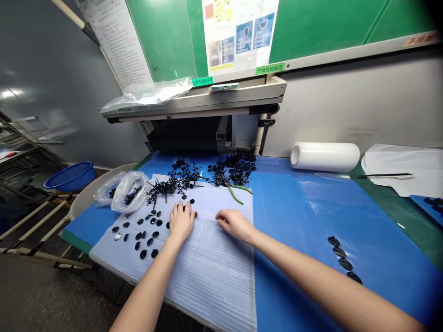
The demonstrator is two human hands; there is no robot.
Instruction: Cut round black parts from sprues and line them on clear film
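Many small black discs (159, 222) lay scattered on the white sheet (214, 267), toward the left edge of the workbench (415, 240). The left hand (182, 223) was palm down among them, its fingers slightly apart, with discs right beside the fingertips. The right hand (237, 225) was at the sheet's right edge, fingers curled together; whether they gripped anything could not be told. Green-handled pliers (236, 195) and tangled black sprues (166, 186) lay toward the far edge, four discs in a row (339, 252) toward the right.
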